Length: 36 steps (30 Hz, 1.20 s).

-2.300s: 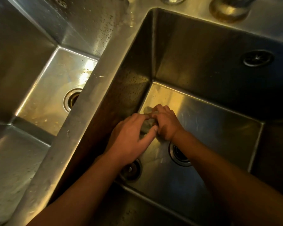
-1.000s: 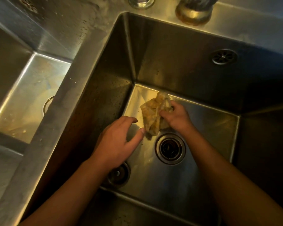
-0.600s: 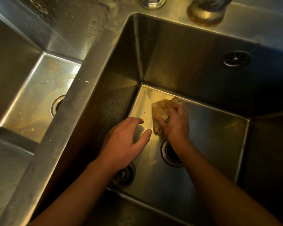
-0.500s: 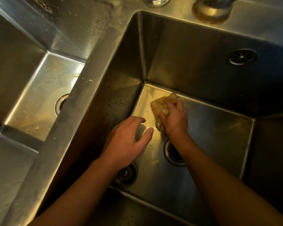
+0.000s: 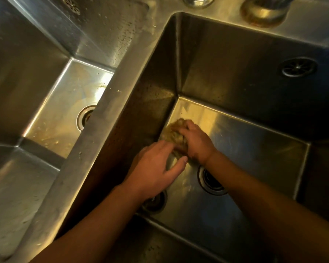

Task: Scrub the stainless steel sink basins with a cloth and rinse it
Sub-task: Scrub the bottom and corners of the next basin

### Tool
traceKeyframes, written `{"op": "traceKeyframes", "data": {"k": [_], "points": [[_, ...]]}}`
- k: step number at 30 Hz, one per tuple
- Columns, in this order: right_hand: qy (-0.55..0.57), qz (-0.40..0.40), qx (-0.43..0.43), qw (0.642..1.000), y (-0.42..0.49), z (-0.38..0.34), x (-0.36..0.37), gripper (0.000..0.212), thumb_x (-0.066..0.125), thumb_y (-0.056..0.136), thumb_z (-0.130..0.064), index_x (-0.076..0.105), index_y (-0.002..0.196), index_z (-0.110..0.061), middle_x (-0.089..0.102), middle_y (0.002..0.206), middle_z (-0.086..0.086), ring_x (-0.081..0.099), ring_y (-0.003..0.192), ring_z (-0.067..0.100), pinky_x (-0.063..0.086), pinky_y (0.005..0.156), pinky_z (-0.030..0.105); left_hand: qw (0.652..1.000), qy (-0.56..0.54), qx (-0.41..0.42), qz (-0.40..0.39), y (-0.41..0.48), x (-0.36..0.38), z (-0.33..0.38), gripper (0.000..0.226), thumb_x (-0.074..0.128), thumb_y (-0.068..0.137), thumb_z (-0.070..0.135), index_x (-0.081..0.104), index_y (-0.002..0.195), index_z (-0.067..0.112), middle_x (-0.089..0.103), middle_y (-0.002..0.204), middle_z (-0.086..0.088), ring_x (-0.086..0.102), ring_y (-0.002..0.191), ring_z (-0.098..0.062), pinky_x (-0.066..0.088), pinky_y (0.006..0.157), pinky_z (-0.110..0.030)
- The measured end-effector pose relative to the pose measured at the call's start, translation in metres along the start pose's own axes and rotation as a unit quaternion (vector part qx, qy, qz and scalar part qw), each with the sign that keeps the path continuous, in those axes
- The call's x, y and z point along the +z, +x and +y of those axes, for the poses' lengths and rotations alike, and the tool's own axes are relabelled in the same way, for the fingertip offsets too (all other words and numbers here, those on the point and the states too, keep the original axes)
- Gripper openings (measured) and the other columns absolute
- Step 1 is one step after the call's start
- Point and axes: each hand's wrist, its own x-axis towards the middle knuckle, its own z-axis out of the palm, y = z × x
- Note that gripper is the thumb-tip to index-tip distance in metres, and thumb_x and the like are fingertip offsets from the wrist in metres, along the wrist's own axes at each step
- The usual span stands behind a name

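Glossy stainless steel sink basins w/ water spots; rough crumpled cloth.

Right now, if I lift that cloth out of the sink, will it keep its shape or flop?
Probably floppy: the cloth is bunched and wrinkled under the right hand, so it should sag once lifted. Possibly damp, so heavier than it looks; the basin wall beside it is speckled with what look like droplets. Unlikely to roll.
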Motion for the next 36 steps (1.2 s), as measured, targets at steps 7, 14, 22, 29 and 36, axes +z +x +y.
{"op": "traceKeyframes", "data": {"k": [7, 14, 22, 29, 36], "points": [[-0.046, -0.068, -0.027, 0.996, -0.085, 0.003, 0.034, 0.069, 0.071, 0.081, -0.042, 0.041, 0.142, -0.027, 0.041, 0.139, 0.004, 0.051, 0.120, 0.023, 0.043, 0.098, 0.032, 1.000, 0.010, -0.014, -0.025, -0.008, -0.001, -0.002, 0.048, 0.036, 0.094, 0.064, 0.057, 0.121, 0.030, 0.060, 0.113, 0.010, 0.055, 0.099, -0.007, 0.047, 0.087, -0.031], [0.044, -0.110, -0.028, 0.993, -0.136, 0.023, 0.028, 0.048, 0.066, 0.084, -0.040, 0.056, 0.130, -0.034, 0.047, 0.127, -0.007, 0.055, 0.109, 0.012, 0.049, 0.095, 0.031, 0.999, -0.006, -0.041, -0.016, -0.001, 0.001, -0.004, 0.062, 0.032, 0.089, 0.069, 0.060, 0.124, 0.026, 0.062, 0.120, 0.007, 0.059, 0.108, -0.014, 0.051, 0.090, -0.037], [0.016, 0.228, 0.121, 0.966, -0.061, 0.060, -0.055, 0.041, 0.066, 0.089, -0.039, 0.059, 0.127, -0.024, 0.050, 0.122, 0.005, 0.055, 0.103, 0.021, 0.045, 0.087, 0.029, 0.999, -0.004, -0.025, -0.029, 0.003, 0.003, -0.002, 0.062, 0.032, 0.089, 0.069, 0.057, 0.128, 0.027, 0.060, 0.123, 0.009, 0.057, 0.110, -0.011, 0.048, 0.091, -0.033], [-0.050, 0.213, 0.188, 0.957, -0.047, 0.045, -0.011, 0.050, 0.060, 0.089, -0.035, 0.046, 0.137, -0.030, 0.036, 0.143, 0.009, 0.047, 0.120, 0.032, 0.047, 0.096, 0.041, 0.999, 0.003, -0.009, -0.034, 0.005, 0.006, 0.000, 0.057, 0.036, 0.091, 0.066, 0.058, 0.126, 0.028, 0.060, 0.123, 0.011, 0.058, 0.110, -0.009, 0.046, 0.087, -0.028], [-0.075, 0.151, 0.131, 0.977, -0.060, 0.042, -0.014, 0.053, 0.058, 0.091, -0.039, 0.044, 0.140, -0.026, 0.036, 0.140, 0.008, 0.045, 0.121, 0.029, 0.048, 0.092, 0.041, 0.999, 0.009, 0.015, -0.051, 0.003, 0.010, 0.007, 0.062, 0.031, 0.088, 0.071, 0.059, 0.123, 0.028, 0.061, 0.121, 0.012, 0.058, 0.109, -0.009, 0.045, 0.088, -0.028]]}}
